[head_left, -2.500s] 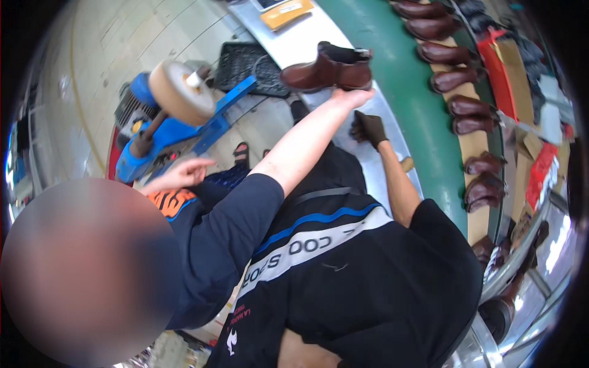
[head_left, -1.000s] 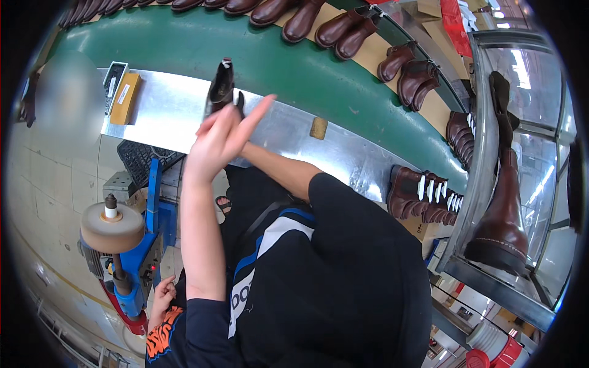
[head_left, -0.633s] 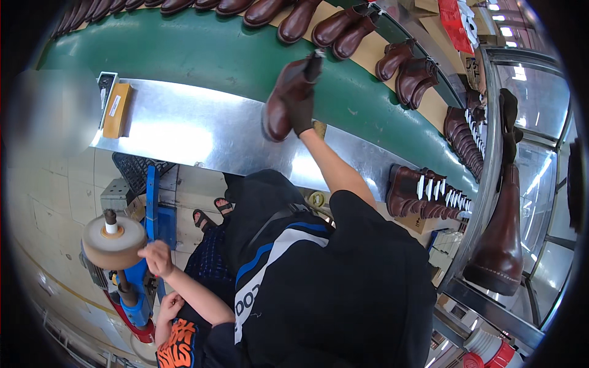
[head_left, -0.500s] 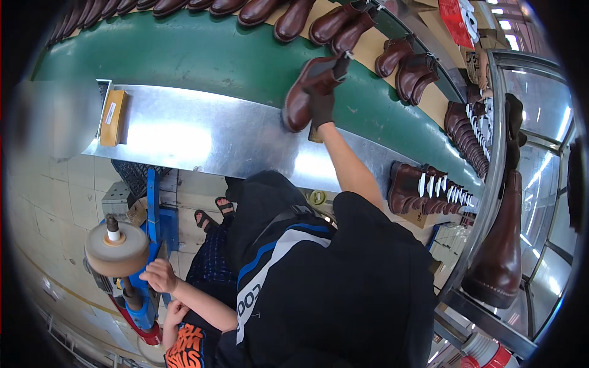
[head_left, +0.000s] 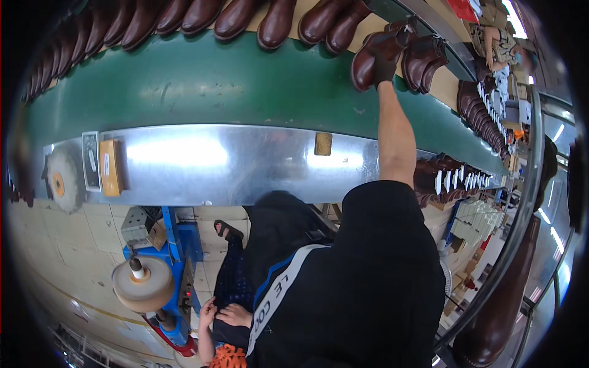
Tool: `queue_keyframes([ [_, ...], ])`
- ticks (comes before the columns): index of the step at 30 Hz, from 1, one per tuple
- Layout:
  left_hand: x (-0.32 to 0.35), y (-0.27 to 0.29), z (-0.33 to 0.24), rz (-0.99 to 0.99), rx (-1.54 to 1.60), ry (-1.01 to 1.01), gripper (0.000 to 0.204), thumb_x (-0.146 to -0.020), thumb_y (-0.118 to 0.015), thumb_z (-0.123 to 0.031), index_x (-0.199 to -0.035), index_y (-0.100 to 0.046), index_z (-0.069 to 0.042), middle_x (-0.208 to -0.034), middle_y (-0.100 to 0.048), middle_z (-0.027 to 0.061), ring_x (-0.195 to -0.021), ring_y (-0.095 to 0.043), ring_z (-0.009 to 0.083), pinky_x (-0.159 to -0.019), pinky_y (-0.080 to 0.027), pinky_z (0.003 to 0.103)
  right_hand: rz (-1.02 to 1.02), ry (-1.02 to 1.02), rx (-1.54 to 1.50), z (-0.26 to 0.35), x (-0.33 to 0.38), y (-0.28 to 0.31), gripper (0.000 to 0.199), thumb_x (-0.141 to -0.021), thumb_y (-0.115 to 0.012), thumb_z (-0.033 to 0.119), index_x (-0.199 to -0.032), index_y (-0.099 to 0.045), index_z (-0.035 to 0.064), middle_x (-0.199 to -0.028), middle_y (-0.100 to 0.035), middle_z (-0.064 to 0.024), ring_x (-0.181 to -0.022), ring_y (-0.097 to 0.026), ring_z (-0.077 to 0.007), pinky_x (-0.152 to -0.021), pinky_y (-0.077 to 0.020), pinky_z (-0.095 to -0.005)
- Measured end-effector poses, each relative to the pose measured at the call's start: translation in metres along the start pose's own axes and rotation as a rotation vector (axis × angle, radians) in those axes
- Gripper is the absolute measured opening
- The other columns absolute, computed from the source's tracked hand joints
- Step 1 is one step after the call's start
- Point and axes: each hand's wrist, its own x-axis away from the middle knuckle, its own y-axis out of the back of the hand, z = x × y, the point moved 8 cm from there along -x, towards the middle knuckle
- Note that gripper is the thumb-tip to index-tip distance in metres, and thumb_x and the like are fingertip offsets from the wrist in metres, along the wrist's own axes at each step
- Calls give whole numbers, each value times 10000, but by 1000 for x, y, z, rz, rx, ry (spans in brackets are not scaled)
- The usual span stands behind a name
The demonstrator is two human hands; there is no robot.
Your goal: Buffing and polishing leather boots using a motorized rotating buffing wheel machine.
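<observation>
My right hand (head_left: 384, 69), in a dark glove, grips a brown leather ankle boot (head_left: 364, 66) at the far side of the green belt (head_left: 202, 92). The boot stands next to other brown boots (head_left: 423, 64) in the row along the belt's far edge. Part of its shaft is hidden behind the glove. A small tan block (head_left: 323, 143) lies on the metal ledge (head_left: 264, 165), nearer to me than the boot. My left hand is out of view.
A co-worker's hands (head_left: 235, 314) rest together at lower left, beside a polishing wheel (head_left: 144, 283) on a blue stand. A yellow box (head_left: 111, 168) and a pale buffing wheel (head_left: 64, 181) are at the ledge's left end. A metal-framed glass cabinet (head_left: 518, 257) rises at right.
My right hand has carried the boot from the ledge's edge away to the right, into the far row. The tan block now shows fully. The co-worker's raised hand has dropped from near the wheel.
</observation>
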Motion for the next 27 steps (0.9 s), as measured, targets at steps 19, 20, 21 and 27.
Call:
queue_keyframes([
  [19, 1, -60, 90, -227, -631, 143, 416, -728, -508, -55, -1138, -581, -46, -811, -591, 167, -741, -580, 330, -676, -472, 418, 279, -64, 125, -78, -36, -38, 646, -743, -670, 330, -1286, -459, 51, -1168, -572, -146, -1073, -537, -256, -886, -423, -332],
  [20, 0, -91, 81, -209, -975, -100, 425, -768, -519, -83, -1191, -554, -81, -841, -593, 146, -778, -578, 305, -705, -468, 391, 259, -43, 156, -85, -38, -22, 619, -755, -654, 343, -1271, -476, 51, -1167, -575, -151, -1072, -541, -254, -890, -420, -333],
  [21, -4, -82, 53, -195, -977, -143, 425, -768, -519, -83, -1191, -554, -81, -841, -593, 146, -778, -578, 305, -705, -468, 391, 229, 4, 195, -66, -46, 2, 594, -766, -639, 356, -1255, -493, 51, -1165, -577, -155, -1072, -545, -253, -895, -416, -333],
  [27, 17, -64, 31, -208, -920, -99, 437, -774, -526, -69, -1210, -534, -85, -882, -586, 144, -808, -571, 296, -729, -464, 378, 116, -106, 110, -70, 15, -15, 773, -707, -697, 407, -1318, -392, 45, -1155, -565, -225, -1084, -544, -302, -907, -417, -362],
])
